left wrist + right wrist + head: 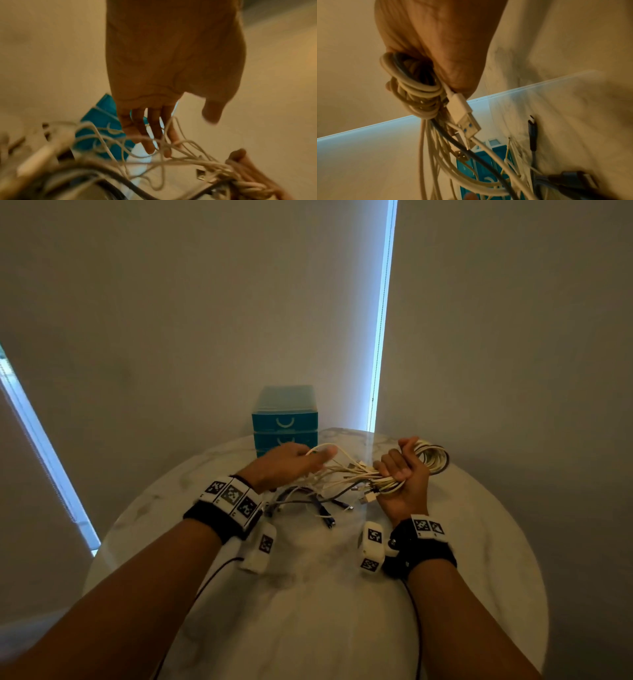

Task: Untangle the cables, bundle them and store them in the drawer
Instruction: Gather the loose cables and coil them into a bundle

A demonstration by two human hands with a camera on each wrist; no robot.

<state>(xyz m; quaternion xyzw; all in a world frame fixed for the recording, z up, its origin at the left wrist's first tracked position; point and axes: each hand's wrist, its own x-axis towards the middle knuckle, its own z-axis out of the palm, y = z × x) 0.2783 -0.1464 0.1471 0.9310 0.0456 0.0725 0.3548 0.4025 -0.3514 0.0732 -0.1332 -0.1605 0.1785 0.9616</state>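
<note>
My right hand [404, 474] grips a coiled bundle of white cables [433, 457], held upright above the table; the right wrist view shows the coil [412, 86] in my fist with a white USB plug [464, 116] sticking out. Loose white strands [346, 474] run from the bundle to my left hand [298, 462]. Its fingers [152, 135] are stretched out among the strands, thumb apart, one strand draped over them. Dark cables [308, 501] lie tangled on the table below both hands. The teal drawer unit [284, 419] stands behind, drawers closed.
The round marble table [308, 611] has bare surface in front of the hands. The drawer unit stands at its far edge against the wall. A bright window strip [383, 320] runs down the wall behind. A dark plug [532, 129] rests on the tabletop.
</note>
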